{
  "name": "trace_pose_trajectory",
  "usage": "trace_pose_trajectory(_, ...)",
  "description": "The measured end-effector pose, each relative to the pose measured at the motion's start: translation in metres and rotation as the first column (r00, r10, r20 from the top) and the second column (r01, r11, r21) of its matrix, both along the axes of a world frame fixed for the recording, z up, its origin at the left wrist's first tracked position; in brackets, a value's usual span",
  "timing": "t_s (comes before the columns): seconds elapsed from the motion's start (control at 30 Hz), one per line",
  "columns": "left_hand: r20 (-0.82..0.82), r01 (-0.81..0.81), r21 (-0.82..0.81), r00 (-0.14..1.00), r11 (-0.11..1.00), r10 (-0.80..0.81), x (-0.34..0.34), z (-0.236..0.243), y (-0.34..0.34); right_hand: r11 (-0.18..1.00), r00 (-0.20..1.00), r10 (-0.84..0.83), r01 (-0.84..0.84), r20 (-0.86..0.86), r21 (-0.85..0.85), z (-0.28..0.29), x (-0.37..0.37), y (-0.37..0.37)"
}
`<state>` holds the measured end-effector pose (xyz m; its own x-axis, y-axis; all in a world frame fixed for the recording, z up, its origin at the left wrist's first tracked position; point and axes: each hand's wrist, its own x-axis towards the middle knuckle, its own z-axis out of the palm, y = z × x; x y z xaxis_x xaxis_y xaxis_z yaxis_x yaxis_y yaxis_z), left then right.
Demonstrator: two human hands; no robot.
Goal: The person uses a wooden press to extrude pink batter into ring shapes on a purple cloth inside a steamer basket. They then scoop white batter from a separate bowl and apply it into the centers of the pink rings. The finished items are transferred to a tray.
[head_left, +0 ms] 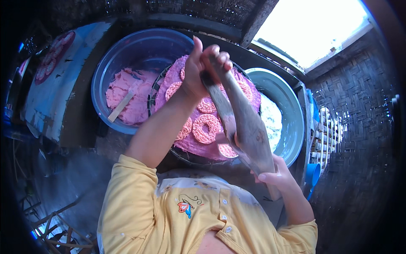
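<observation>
A long wooden press [253, 127] with two handle-like arms slants across the middle, over a round tray. The fingers of my left hand [205, 67] curl round its far end, thumb pointing up and slightly blurred. My right hand [281, 173] grips the near end, at the lower right. Under the press, the round tray is covered with a pink cloth [192, 146]. Several pink rings of stringy dough [206, 128] lie on it. Beside the press's lower edge, a pink dough piece [227, 150] sits within a pale rim, partly hidden by the wood.
Left of the tray stands a blue basin [98, 103] with pink dough [127, 91] and a flat wooden stick [120, 106]. A grey-green basin [296, 122] with white contents is at the right. Beyond are a bright window opening [313, 29], a woven wall [363, 106] and a blue dipper [313, 173].
</observation>
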<state>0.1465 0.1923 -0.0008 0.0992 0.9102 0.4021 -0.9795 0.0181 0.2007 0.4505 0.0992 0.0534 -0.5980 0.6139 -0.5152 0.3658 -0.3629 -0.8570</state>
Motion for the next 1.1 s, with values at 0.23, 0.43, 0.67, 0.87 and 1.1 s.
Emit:
trace_pose_trajectory(0.23, -0.411, -0.394, -0.105, 0.853, 0.913, 0.321, -0.063, 0.038, -0.082, 0.977, 0.963, -0.045, 0.098, -0.266, 0.192, 0.004, 0.001, -0.01)
trace_pose_trajectory(0.43, -0.977, 0.066, -0.119, -0.188, 0.991, -0.105, -0.08, -0.036, -0.217, 0.952, 0.916, -0.195, 0.263, -0.351, 0.156, -0.006, 0.039, -0.047)
trace_pose_trajectory(0.67, -0.478, 0.131, 0.346, -0.827, 0.929, 0.295, -0.023, -0.192, -0.187, 0.978, 0.988, -0.138, 0.146, -0.063, 0.148, -0.003, 0.101, -0.084)
trace_pose_trajectory(0.87, -0.504, 0.183, 0.511, -0.728, 0.84, 0.465, -0.028, -0.185, -0.19, 0.996, 0.986, -0.077, 0.071, 0.149, 0.045, 0.014, 0.137, -0.135)
trace_pose_trajectory(1.1, -0.573, 0.24, -0.154, -0.812, 0.958, 0.111, -0.109, -0.089, -0.256, 0.978, 0.928, -0.145, 0.081, 0.344, 0.191, -0.038, 0.107, -0.171)
